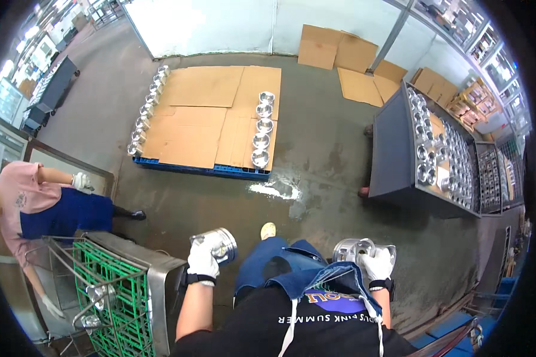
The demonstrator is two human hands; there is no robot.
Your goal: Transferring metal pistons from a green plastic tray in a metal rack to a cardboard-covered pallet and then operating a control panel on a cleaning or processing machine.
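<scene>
My left hand [202, 260], in a white glove, is closed around a shiny metal piston [226, 246], held out in front of me. My right hand [377, 265], gloved too, grips silvery pistons [346, 250] on my right side; the fingers partly cover them, and I cannot tell their exact number. Both hands are in the air above the floor, apart from each other. Ahead lies a blue pallet [239, 174] covered with cardboard sheets [190, 137]. Pistons stand in a row [264, 125] along its right edge and another row [142, 122] along its left edge.
At lower left is a metal washing machine with a green rack [116, 303] holding a few pistons. A co-worker [41, 202] in a blue apron stands beside it. On the right, a grey cart [393, 160] carries many pistons. Cardboard [318, 46] leans against the far wall.
</scene>
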